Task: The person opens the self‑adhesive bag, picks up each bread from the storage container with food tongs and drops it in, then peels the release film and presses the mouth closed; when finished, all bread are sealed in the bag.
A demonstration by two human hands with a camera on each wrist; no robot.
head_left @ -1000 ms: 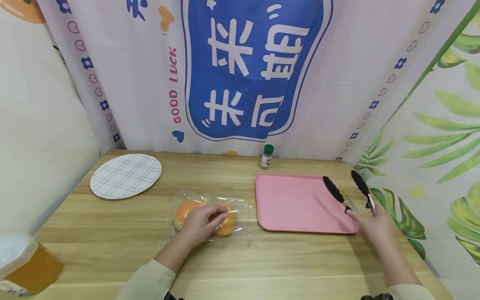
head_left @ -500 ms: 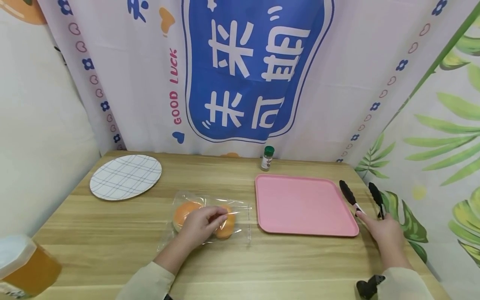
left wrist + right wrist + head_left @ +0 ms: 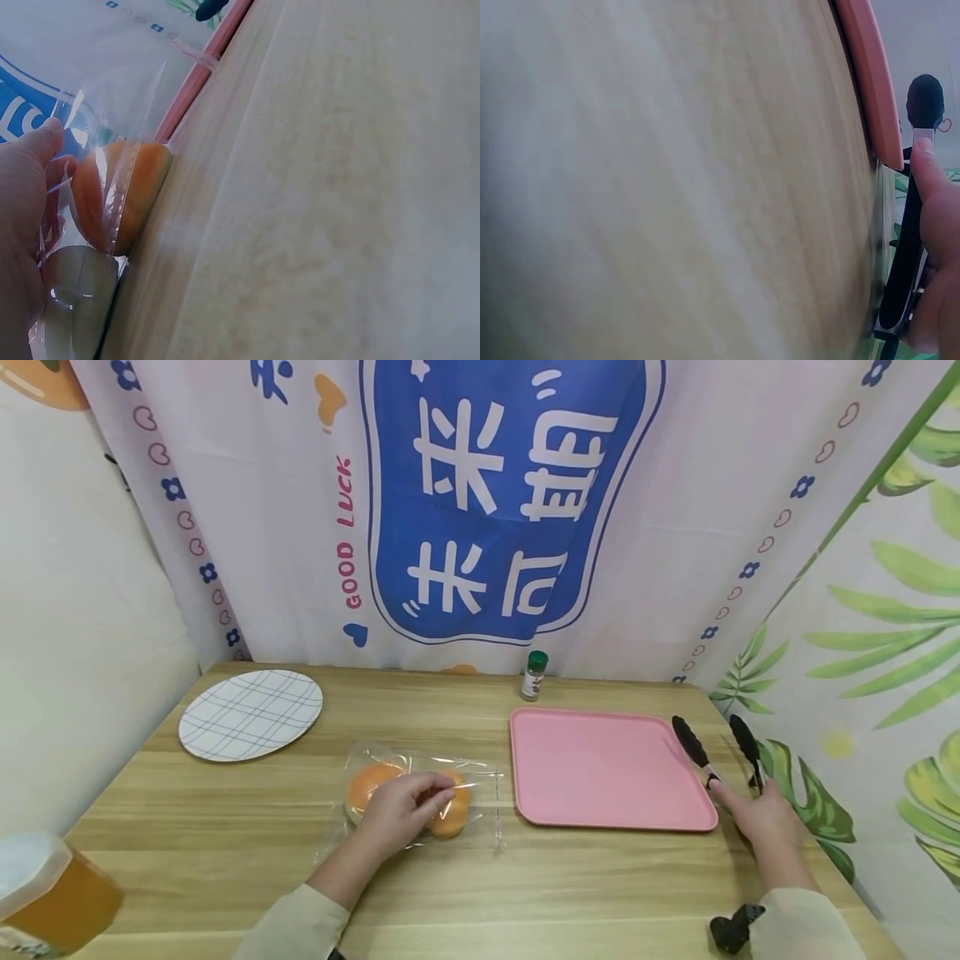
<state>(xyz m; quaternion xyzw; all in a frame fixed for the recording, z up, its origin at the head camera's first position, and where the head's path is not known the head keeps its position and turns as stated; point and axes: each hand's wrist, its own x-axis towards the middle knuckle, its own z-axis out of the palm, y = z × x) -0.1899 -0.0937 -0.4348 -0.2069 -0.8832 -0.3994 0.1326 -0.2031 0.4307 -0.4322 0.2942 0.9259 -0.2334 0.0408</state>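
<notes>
**Tongs (image 3: 690, 743) point far, right of tray (image 3: 600, 768)**

The right hand (image 3: 768, 818) grips them, tips apart, long axis leaning slightly left. Left of the tray, the left hand (image 3: 397, 810) seemingly pinches a clear bag (image 3: 483, 810) of buns (image 3: 371, 783), lying lengthwise left to right.

Facing me, a GOOD LUCK curtain (image 3: 517, 518) hangs beyond the wood-grain counter (image 3: 570, 893); leaf-print drape (image 3: 885, 643) right, pale wall (image 3: 82, 610) left.

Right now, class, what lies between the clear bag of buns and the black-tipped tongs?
The pink tray lies between the clear bag and the tongs in the right hand; the head view shows this.
</notes>
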